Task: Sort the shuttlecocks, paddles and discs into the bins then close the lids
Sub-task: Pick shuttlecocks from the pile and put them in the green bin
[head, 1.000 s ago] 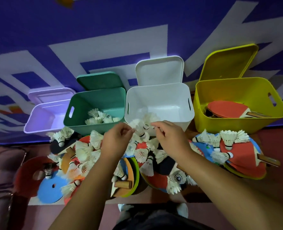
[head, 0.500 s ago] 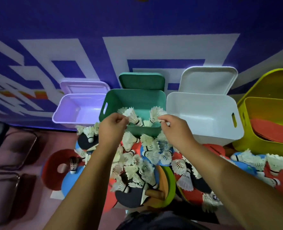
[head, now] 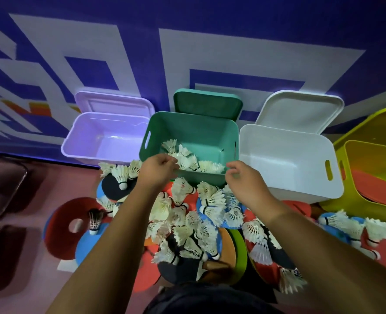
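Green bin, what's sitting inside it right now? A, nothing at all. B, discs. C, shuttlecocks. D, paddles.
C: white feathered shuttlecocks lie on the floor of the green bin, with no paddles or discs visible in it.

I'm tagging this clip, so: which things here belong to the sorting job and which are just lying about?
Job: left hand, right hand, green bin, lilac bin, white bin, yellow bin, shuttlecocks, black paddle, red disc.
Lying about: chairs, patterned wall.

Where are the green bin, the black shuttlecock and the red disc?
green bin (head: 198, 133): head view, far inner wall
black shuttlecock (head: 95, 217): head view, its dark feathers
red disc (head: 56, 231): head view, left of hole
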`<state>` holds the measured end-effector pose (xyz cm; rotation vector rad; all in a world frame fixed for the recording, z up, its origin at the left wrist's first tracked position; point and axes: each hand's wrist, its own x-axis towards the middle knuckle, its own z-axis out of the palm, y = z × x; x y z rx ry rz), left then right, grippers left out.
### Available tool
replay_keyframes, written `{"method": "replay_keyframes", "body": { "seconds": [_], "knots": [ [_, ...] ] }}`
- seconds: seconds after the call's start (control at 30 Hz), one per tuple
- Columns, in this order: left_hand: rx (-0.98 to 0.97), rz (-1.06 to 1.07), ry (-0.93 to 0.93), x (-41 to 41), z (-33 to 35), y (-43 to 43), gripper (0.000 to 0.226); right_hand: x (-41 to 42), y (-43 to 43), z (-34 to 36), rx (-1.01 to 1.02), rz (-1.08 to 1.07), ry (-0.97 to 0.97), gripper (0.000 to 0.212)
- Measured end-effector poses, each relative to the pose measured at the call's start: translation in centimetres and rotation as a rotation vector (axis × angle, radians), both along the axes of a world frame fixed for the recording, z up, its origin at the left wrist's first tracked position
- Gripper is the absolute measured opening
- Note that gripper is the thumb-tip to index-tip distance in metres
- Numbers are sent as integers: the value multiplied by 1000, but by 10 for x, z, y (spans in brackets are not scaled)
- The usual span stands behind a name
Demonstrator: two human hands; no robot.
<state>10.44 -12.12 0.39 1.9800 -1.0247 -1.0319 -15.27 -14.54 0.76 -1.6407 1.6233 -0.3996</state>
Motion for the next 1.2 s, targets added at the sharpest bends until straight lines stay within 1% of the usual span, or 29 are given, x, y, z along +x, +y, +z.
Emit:
{"method": "replay_keyframes", "body": {
  "seconds": [0.17, 0.27, 0.4, 0.5, 0.57, 0.67, 0.73, 0.87, 0.93, 1.0, 1.13, 1.2],
  "knots": [
    [-37, 49, 32, 9, -6, 13, 17, 7, 10, -6, -16, 34, 6, 31],
    [-45, 43, 44, 15, -6, 29, 16, 15, 20, -8, -35, 105, -2, 28],
    [-32, 21, 17, 24, -10, 57, 13, 23, 33, -14, 31, 201, -38, 24],
    [54, 26, -84, 26, -20, 78, 36, 31, 40, -20, 96, 237, -38, 21],
    [133, -21, -181, 25, -23, 90, 46, 38, 42, -24, 94, 289, -8, 21],
    [201, -162, -277, 25, -33, 107, 47, 53, 44, -29, 9, 387, 56, 27],
    [209, -206, -296, 27, -42, 116, 44, 63, 44, -32, -48, 479, 144, 38],
    [217, -216, -274, 25, -55, 125, 38, 80, 38, -36, -73, 642, 424, 65],
    [209, -197, -284, 26, -58, 125, 43, 87, 34, -35, -75, 671, 511, 71],
    [211, -215, -300, 28, -63, 125, 49, 91, 31, -37, -110, 685, 581, 64],
    [197, -275, -356, 32, -69, 121, 48, 96, 29, -45, -105, 670, 674, 34],
    [183, -297, -376, 35, -73, 119, 48, 96, 30, -48, -93, 644, 684, 29]
  ]
}}
